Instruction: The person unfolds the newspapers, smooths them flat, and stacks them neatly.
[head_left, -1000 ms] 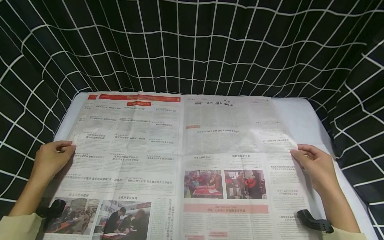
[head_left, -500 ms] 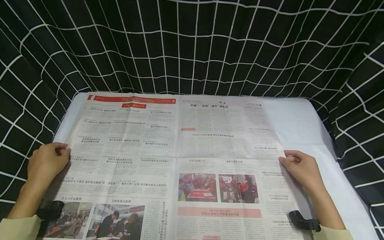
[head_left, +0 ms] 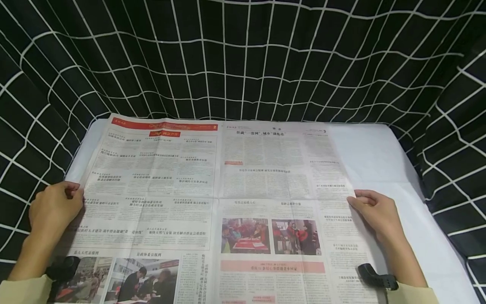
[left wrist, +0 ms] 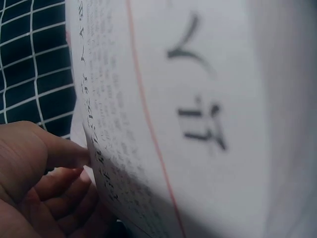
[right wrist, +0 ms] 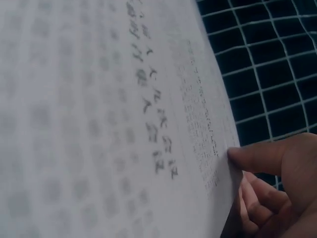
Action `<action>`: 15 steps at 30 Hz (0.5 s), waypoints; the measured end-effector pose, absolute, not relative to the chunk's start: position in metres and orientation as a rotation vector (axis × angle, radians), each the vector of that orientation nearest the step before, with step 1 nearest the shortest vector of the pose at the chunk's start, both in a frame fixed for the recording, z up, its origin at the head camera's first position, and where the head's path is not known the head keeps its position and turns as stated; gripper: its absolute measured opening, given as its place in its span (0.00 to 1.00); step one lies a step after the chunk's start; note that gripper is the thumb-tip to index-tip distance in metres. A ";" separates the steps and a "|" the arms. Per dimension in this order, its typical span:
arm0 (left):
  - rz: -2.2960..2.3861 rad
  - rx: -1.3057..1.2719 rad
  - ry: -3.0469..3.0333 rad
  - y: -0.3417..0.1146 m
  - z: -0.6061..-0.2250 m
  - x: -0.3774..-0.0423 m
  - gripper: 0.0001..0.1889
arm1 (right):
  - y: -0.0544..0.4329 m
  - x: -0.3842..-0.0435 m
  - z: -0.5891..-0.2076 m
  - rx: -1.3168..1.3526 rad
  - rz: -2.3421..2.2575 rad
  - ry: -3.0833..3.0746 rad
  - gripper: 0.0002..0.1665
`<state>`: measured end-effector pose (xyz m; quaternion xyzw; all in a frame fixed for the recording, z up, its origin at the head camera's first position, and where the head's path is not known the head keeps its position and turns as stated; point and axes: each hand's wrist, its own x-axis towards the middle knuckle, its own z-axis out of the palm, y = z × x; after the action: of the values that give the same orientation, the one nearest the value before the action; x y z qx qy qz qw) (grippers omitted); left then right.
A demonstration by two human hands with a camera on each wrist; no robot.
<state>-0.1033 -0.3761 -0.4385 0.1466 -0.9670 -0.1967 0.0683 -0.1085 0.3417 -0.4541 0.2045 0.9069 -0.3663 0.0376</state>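
Note:
A newspaper (head_left: 193, 181) lies spread wide, its printed pages facing up, with a red banner along the top of the left page and photos lower down. My left hand (head_left: 57, 209) pinches its left edge between thumb and fingers. On the opposite side my right hand (head_left: 377, 213) pinches the right edge. Close up in the left wrist view, the thumb (left wrist: 69, 151) presses on the sheet with the other fingers curled behind it. Much the same grip shows in the right wrist view, with the thumb (right wrist: 252, 156) on the paper's edge. The paper's bottom runs out of the head view.
Under the newspaper is a white table surface (head_left: 395, 169), showing mostly at the right and along the left edge. A black cloth with a white grid (head_left: 243, 59) hangs behind and on both sides. Dark straps (head_left: 376, 276) circle both wrists.
Both hands have shifted left with the newspaper, the right hand further than the left. More white table shows at the right. The second red-topped sheet edge at the upper left is no longer visible.

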 end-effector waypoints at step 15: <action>-0.613 0.454 -2.923 -0.379 -0.438 -0.103 0.18 | 0.345 -0.110 -0.457 0.688 -1.143 2.707 0.37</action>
<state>-0.1027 -0.3787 -0.4381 0.1501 -0.9658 -0.2025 0.0601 -0.1104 0.3447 -0.4570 0.2276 0.8953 -0.3779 0.0617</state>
